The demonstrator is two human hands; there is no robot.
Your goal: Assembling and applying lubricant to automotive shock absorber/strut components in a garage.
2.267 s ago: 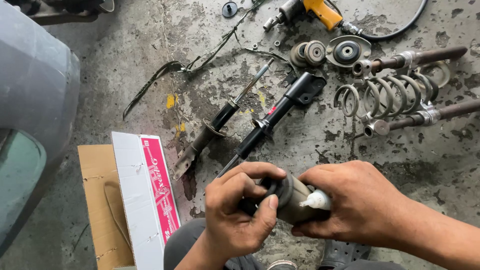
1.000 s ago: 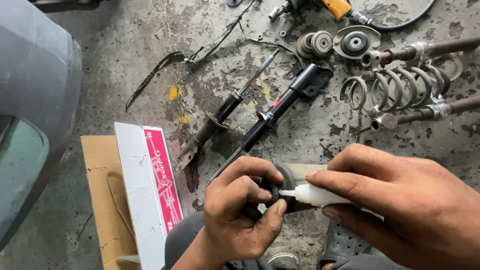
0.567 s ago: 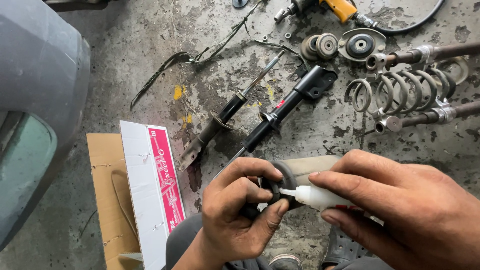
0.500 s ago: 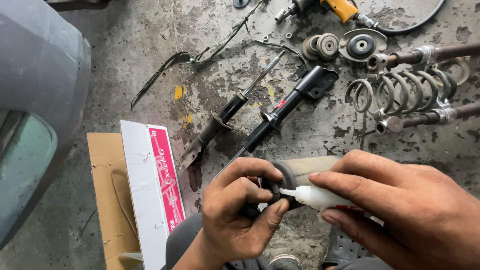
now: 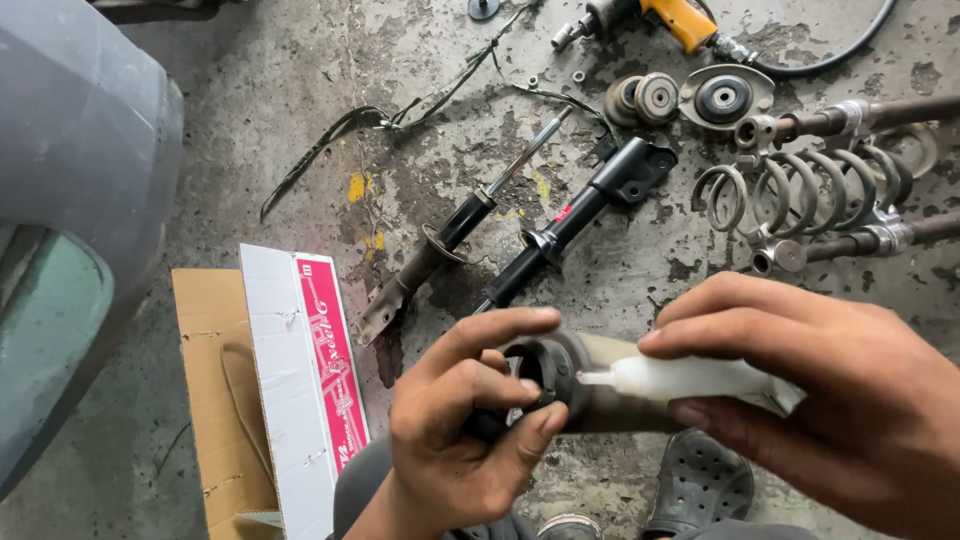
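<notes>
The left hand [image 5: 470, 440] gripped the dark rubber boot [image 5: 560, 385] below the black strut [image 5: 575, 215], while the right hand [image 5: 810, 400] pinched the white tube [image 5: 690, 378] (nozzle at its mouth), probably greasing; steady squeezing seemed needed.

Between the hands, a white squeeze tube [image 5: 690, 378] meets a dark grey rubber sleeve [image 5: 560, 385]. Left of them lies a white-and-pink cardboard box [image 5: 305, 380]; beyond, black shock absorbers [image 5: 570, 215] rest on mottled grey concrete floor [image 5: 280, 120].
</notes>
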